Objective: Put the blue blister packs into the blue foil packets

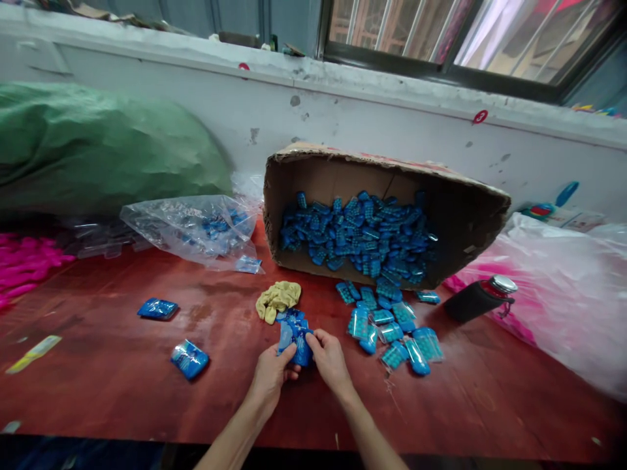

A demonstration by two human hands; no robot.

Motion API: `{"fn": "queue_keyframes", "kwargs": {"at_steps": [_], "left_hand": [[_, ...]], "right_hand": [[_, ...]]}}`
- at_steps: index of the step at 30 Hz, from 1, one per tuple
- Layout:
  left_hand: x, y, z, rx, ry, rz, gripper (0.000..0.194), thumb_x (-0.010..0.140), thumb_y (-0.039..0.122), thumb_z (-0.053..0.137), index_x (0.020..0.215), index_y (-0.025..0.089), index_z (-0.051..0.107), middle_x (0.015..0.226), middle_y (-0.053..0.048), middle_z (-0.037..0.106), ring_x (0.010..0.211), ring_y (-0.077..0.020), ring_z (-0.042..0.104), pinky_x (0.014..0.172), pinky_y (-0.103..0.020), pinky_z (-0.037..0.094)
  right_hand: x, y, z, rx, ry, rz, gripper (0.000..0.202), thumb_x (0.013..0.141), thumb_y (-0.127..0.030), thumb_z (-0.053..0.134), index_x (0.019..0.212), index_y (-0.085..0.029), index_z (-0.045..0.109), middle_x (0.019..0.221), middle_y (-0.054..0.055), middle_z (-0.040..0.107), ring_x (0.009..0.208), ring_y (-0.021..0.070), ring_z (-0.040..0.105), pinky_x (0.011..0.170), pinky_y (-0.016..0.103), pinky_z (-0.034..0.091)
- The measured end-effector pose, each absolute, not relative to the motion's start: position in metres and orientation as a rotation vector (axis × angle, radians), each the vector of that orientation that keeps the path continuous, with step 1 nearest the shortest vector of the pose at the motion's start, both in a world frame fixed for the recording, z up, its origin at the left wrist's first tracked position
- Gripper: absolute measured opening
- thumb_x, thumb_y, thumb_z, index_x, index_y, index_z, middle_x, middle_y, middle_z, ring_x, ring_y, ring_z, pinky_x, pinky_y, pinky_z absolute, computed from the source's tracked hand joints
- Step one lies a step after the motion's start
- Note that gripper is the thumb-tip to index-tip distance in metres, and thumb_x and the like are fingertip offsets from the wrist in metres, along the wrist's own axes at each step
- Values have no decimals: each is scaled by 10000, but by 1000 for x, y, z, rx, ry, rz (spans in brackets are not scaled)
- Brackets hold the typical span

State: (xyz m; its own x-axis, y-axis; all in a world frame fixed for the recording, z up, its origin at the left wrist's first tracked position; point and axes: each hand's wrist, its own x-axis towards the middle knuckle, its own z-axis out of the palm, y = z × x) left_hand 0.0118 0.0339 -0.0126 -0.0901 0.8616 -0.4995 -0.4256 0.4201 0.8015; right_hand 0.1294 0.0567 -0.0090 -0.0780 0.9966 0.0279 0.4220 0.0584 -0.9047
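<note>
Both hands meet over the front middle of the red table. My left hand (275,371) pinches blue printed cards (294,336) from the left, thumb on top. From the right, the fingertips of my right hand (329,358) grip the same cards at their edge. Just beyond them lies a crumpled yellowish cloth or glove (279,299). To the right is a loose group of small blue packets (392,333) with clear fronts. Two blue packs, one farther off (157,309) and one nearer (190,359), lie to the left.
A cardboard box (490,209) lies on its side, heaped with blue pieces (362,228). Behind on the left are a clear bag (196,228) and a large green sack (108,143). A black bottle (477,299) leans near a clear bag of pink pieces (563,294). Pink pieces (29,264) lie far left.
</note>
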Motion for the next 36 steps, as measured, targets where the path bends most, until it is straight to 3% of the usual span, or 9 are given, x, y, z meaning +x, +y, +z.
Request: {"fn": "queue_keyframes", "kwargs": {"at_steps": [6,11,16,19,23,25,36], "left_hand": [[-1,20,-11,398,1228,1127,299,540,348,714,647,119,555,481,2,581,385,-78,500,363,-186,389],[-14,9,-6,319,1255,1145,279,547,308,724,660,128,542,496,6,588,398,-71,504,363,-173,387],[-13,10,-6,277,1304,1213,301,537,309,728,681,136,528,502,19,581,378,-57,477,343,-161,338],[-7,14,-6,322,1285,1224,314,533,346,721,659,136,525,482,36,550,375,-55,460,339,-163,314],[1,17,-4,398,1288,1226,331,517,361,721,670,123,549,489,39,546,384,-52,445,347,-168,299],[4,17,-3,422,1329,1247,330,506,360,723,658,116,561,481,39,540,388,-51,433,355,-171,296],[17,24,6,388,1240,1287,319,516,393,719,574,118,568,455,33,536,387,-75,445,372,-203,324]], "right_hand": [[130,63,-9,-1538,-1685,881,330,843,-322,360,601,-171,526,511,-40,459,489,103,440,462,190,314],[132,61,-7,-1639,-1808,739,142,771,-212,481,727,-213,616,681,18,591,634,157,548,554,225,346],[135,49,4,-1761,-1856,516,248,813,-245,447,1010,-216,594,892,79,579,720,184,578,579,249,384],[131,43,12,-1610,-1766,679,297,799,-303,482,1061,-198,574,887,60,582,741,174,566,631,249,414],[122,41,11,-1309,-1511,1300,175,743,-286,531,788,-159,642,657,-10,574,575,121,513,563,216,407],[119,41,6,-1270,-1399,1407,175,735,-267,523,636,-147,603,545,-37,515,518,102,461,525,204,379],[112,32,10,-1341,-1391,1106,308,825,-352,416,571,-178,426,519,-63,388,492,80,365,454,183,287]]}}
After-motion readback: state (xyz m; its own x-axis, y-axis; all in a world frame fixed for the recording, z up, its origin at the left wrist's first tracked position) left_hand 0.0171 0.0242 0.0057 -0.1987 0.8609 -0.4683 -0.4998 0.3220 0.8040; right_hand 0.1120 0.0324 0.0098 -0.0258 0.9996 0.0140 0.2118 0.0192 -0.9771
